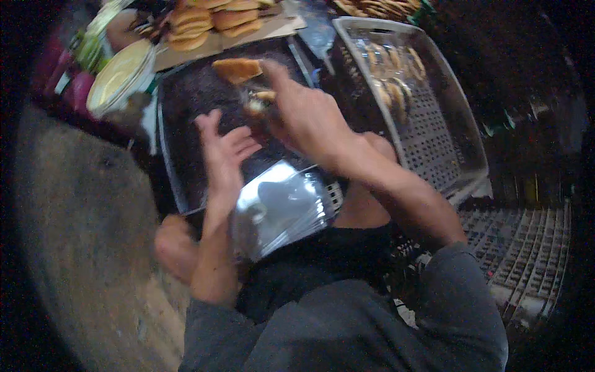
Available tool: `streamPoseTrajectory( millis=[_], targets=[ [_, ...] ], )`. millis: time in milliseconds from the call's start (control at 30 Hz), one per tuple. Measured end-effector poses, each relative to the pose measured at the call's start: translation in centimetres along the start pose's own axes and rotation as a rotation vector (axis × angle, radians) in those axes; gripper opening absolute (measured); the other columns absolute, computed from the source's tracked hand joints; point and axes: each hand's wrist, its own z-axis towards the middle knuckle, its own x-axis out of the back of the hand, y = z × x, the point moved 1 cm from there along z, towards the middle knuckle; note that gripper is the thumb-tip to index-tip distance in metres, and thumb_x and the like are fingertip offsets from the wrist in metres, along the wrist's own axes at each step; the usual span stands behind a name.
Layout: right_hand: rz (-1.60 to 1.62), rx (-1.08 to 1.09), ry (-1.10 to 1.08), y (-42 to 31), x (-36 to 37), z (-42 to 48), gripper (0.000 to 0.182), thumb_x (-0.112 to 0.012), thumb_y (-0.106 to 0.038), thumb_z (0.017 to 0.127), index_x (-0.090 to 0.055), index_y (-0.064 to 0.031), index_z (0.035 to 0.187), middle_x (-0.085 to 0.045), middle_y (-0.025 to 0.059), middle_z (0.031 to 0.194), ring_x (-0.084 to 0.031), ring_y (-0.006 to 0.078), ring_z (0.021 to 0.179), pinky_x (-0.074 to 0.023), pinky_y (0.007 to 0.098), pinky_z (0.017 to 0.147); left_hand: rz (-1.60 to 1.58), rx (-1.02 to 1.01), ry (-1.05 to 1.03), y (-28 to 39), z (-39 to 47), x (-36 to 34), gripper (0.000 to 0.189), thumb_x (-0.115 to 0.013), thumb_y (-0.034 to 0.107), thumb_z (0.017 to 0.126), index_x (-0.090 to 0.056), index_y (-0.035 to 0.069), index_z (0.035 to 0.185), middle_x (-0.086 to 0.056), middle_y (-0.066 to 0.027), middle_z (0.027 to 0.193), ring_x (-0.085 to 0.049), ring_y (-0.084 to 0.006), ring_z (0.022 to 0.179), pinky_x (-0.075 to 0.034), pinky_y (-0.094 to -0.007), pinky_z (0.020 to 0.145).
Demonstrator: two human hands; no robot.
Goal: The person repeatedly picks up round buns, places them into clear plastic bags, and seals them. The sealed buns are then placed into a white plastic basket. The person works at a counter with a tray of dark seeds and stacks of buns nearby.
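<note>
Over a dark baking tray [186,153], my right hand [307,111] holds a filled bread piece [258,104], partly hidden behind the blurred fingers. Just beyond that hand's fingertips, a golden-brown piece of bread [237,69] shows at the tray's far part; whether the fingers touch it I cannot tell. My left hand [228,144] is raised over the tray with its fingers spread and nothing in it. On my lap, near the left wrist, lies a stack of clear plastic bags [283,204].
Sliced buns [190,28] lie on cardboard [186,55] beyond the tray. A round tub with pale yellow contents [121,79] stands at the left. To the right, a perforated plastic crate [413,42] holds several bagged breads [393,60]; another crate [520,251] sits nearer me.
</note>
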Motion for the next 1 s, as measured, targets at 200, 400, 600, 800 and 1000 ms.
streamPoseTrajectory(
  millis=[200, 400, 600, 800, 1000],
  targets=[
    [-0.191, -0.214, 0.382, 18.7, 10.7, -2.1, 0.071, -0.067, -0.017, 0.076, -0.027, -0.0011, 0.133, -0.061, 0.0206, 0.104, -0.061, 0.0366, 0.095, -0.049, 0.0408, 0.081, 1.606, 0.258, -0.579, -6.0, -0.7, 0.6, 0.065, -0.067, 0.063, 0.071, -0.068, -0.002, 0.082, -0.068, -0.0195, 0.083, -0.066, -0.0335, 0.08, -0.051, -0.0447, 0.07],
    [-0.247, -0.577, 0.116, 39.1, 8.9, -6.4, 0.084, -0.066, -0.029, 0.084, -0.014, -0.0026, 0.145, -0.044, 0.0258, 0.133, -0.049, 0.0333, 0.121, -0.0392, 0.0366, 0.1, 1.778, 0.343, -0.586, -8.7, -0.2, -0.9, 0.059, -0.071, 0.057, 0.068, -0.069, 0.0, 0.082, -0.066, -0.0241, 0.09, -0.065, -0.0396, 0.087, -0.051, -0.0475, 0.073],
    [-0.13, -0.604, 0.236, 36.2, 8.9, -2.3, 0.081, -0.056, -0.051, 0.088, -0.021, -0.0019, 0.142, -0.05, 0.0262, 0.127, -0.051, 0.0335, 0.118, -0.0403, 0.0388, 0.098, 1.635, 0.268, -0.628, -9.8, -0.4, 2.3, 0.049, -0.069, 0.05, 0.076, -0.069, 0.001, 0.073, -0.066, -0.0186, 0.071, -0.066, -0.0328, 0.068, -0.05, -0.0438, 0.065],
    [0.206, 0.132, -0.37, 9.0, -1.4, -3.1, 0.047, -0.065, -0.043, 0.082, -0.063, 0.0007, 0.099, -0.066, 0.0214, 0.095, -0.064, 0.0347, 0.092, -0.0486, 0.0433, 0.079, 1.121, 0.194, -0.56, -4.8, -1.3, -0.4, 0.04, -0.064, 0.035, 0.087, -0.066, 0.0, 0.068, -0.054, -0.0069, 0.048, -0.053, -0.0136, 0.042, -0.04, -0.0308, 0.045],
    [0.943, -0.225, 0.205, 4.1, -4.6, -4.5, 0.017, -0.049, -0.018, 0.096, -0.052, -0.0019, 0.095, -0.064, 0.0094, 0.089, -0.065, 0.0182, 0.079, -0.053, 0.0336, 0.066, 0.438, 0.451, -0.096, -5.1, -1.5, 0.6, 0.07, -0.048, 0.064, 0.087, -0.065, -0.003, 0.081, -0.065, -0.0149, 0.072, -0.062, -0.0216, 0.059, -0.047, -0.0323, 0.055]
  ],
)
